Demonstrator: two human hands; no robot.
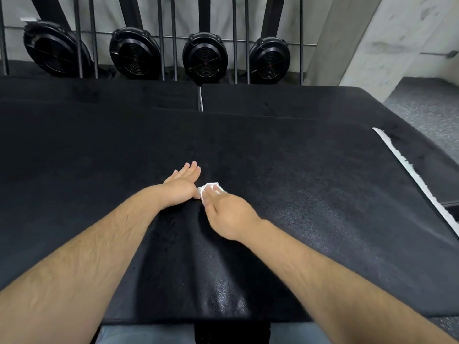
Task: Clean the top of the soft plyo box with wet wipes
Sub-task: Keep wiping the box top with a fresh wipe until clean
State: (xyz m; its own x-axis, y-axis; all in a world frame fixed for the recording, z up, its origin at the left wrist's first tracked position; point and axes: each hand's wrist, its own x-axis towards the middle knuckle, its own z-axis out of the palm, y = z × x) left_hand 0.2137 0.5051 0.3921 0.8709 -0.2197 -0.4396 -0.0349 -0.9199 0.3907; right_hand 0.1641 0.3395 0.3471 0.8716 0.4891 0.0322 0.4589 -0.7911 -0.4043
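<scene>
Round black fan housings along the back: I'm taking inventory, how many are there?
4 fan housings in a row: far left, centre-left, centre-right, right. More may sit off-frame.

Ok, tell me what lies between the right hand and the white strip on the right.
Only bare black box top lies between the right hand and the white strip, seen in the head view.
</scene>
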